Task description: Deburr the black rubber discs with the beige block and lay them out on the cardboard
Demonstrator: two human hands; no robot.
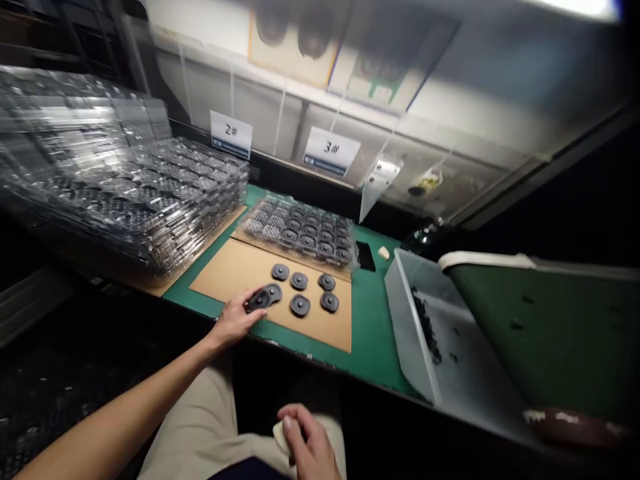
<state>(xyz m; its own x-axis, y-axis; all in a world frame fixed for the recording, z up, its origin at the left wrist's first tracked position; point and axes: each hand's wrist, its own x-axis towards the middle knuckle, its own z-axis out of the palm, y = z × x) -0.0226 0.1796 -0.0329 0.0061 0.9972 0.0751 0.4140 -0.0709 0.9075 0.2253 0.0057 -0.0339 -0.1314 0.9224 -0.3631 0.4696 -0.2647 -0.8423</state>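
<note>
My left hand (pixel 240 319) is closed around a dark grey rounded part (pixel 259 302) at the left of a cardboard sheet (pixel 225 268). A similar part (pixel 273 293) adjoins it, and I cannot tell whether the hand grips that one too. Several more dark discs (pixel 300 305), each with a small central knob, lie on the cardboard to the right. Above my lap, my right hand (pixel 313 443) is curled around a small cream-coloured piece (pixel 281 437), mostly hidden by the fingers.
Behind the cardboard lies a clear plastic tray (pixel 255 227), partly filled with dark discs. Stacked clear trays (pixel 165 233) rise at left. On the right are a phone-like black slab (pixel 366 256), another cream piece (pixel 383 253), a grey bin (pixel 410 327) and a green belt (pixel 560 320).
</note>
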